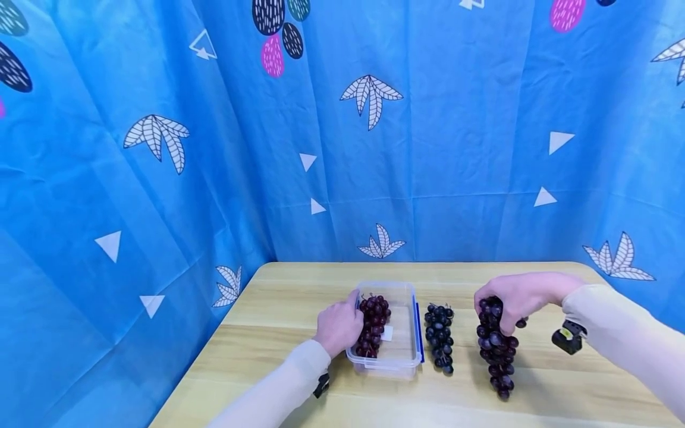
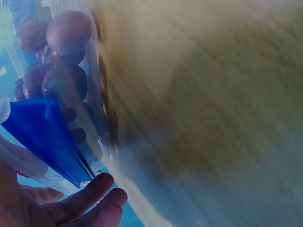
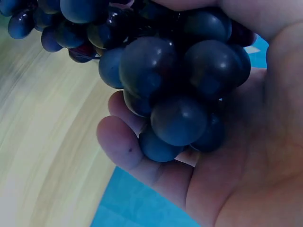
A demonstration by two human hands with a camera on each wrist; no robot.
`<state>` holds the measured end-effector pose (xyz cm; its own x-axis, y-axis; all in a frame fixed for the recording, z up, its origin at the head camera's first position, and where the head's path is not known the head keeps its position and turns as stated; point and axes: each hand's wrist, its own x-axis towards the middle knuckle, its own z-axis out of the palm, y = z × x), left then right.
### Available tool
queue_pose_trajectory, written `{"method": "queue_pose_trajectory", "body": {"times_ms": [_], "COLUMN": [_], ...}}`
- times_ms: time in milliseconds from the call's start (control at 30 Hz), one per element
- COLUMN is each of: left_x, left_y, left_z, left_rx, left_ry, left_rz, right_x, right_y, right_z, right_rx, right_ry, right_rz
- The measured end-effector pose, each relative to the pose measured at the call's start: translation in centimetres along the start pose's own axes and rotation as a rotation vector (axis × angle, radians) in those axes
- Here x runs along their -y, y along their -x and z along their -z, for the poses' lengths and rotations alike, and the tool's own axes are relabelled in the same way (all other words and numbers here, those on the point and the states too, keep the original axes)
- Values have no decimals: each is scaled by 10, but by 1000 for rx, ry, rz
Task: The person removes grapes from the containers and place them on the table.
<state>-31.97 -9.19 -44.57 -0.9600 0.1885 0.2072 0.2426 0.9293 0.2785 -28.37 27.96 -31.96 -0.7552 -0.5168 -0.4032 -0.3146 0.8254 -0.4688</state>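
Note:
A clear plastic food container (image 1: 398,362) stands on the table with a bunch of red grapes (image 1: 371,342) lying along its left side. My left hand (image 1: 339,324) grips the container's left wall. In the left wrist view, its fingers (image 2: 97,189) lie at the lower end of a blue latch (image 2: 49,139), and the red grapes show through the plastic. My right hand (image 1: 521,300) holds the upper part of a bunch of dark purple grapes (image 1: 497,362), which hangs down over the table. Fingers and palm curl round these grapes (image 3: 180,118) in the right wrist view.
A bunch of black grapes (image 1: 440,339) lies between the container and my right hand. A second blue latch (image 1: 420,333) hangs along the container's right side. The wooden table (image 1: 257,356) ends at a blue patterned curtain (image 1: 455,148) behind and to the left.

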Motion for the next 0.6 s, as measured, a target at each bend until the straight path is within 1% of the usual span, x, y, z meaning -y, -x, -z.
{"method": "queue_pose_trajectory", "body": {"times_ms": [267,333,500,600], "left_x": [-1,0,0,-1], "left_y": [0,0,0,0], "left_z": [-2,-3,-3,-2], "left_rx": [1,-9,-21,-21], "left_ry": [-3,2,4,-4], "left_rz": [0,-5,-9,-6], "right_x": [-17,-20,-26,-28], "right_y": [-20,-24,-32,-36], "right_z": [-4,-5,-5,-5], "right_rx": [-15,-18,-37,-53], "right_ry": [-12,-29,-40,-29], "right_rz": [-7,-10,9,19]}}
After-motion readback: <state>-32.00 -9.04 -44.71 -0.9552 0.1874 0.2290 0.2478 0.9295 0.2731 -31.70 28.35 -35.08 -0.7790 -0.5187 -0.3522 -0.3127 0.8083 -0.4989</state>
